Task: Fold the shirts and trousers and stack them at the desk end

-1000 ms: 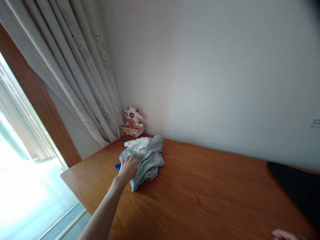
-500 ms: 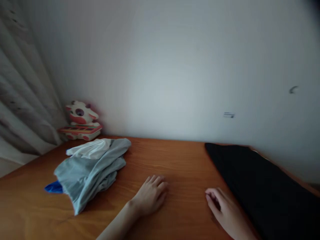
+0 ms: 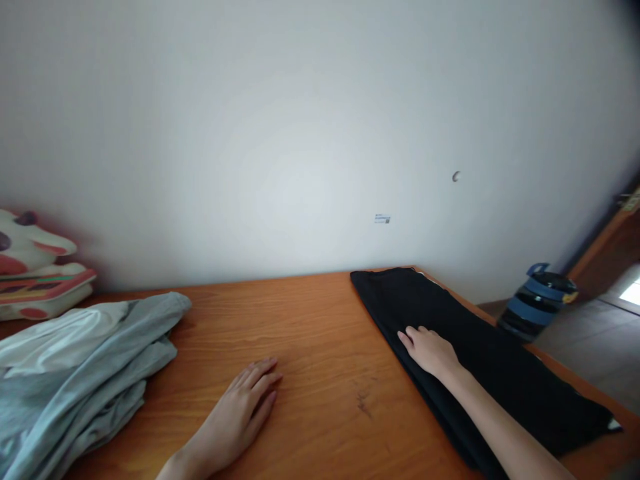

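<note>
Black garment (image 3: 500, 360) under flat right hand (image 3: 429, 351); left hand (image 3: 239, 415) flat near grey clothes (image 3: 75, 380).

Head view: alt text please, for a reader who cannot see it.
The right hand lies flat on a black garment spread on a wooden table; the left hand rests flat on the bare wood. A grey clothes pile and a cow toy sit at left, a blue bottle at far right.
</note>
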A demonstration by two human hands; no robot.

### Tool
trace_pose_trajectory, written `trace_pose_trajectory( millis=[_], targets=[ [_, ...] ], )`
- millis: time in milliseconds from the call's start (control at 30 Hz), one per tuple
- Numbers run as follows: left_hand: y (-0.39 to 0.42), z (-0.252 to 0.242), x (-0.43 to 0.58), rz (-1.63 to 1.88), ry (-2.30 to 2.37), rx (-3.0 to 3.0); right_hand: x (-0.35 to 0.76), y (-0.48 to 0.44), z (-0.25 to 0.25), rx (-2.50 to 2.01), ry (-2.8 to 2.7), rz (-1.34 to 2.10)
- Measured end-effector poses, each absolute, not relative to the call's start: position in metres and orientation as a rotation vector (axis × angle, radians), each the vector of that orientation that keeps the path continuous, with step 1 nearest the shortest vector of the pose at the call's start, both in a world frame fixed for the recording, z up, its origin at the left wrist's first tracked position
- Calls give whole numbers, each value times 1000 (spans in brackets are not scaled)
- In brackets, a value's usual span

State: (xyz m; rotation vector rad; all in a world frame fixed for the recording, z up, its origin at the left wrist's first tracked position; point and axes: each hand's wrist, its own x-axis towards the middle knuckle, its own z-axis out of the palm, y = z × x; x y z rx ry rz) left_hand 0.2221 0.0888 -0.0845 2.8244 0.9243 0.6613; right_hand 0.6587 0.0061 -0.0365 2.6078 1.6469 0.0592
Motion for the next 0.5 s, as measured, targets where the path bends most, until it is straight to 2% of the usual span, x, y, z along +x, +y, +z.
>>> trace_pose_trajectory(
  millis=[267,500],
  targets=[
    [92,-85,222,673,889,2857,667,5,-19,2655,1678,72],
    [90,-84,222,680,884,2803,651,21,40,2868,1649,442]
  ],
)
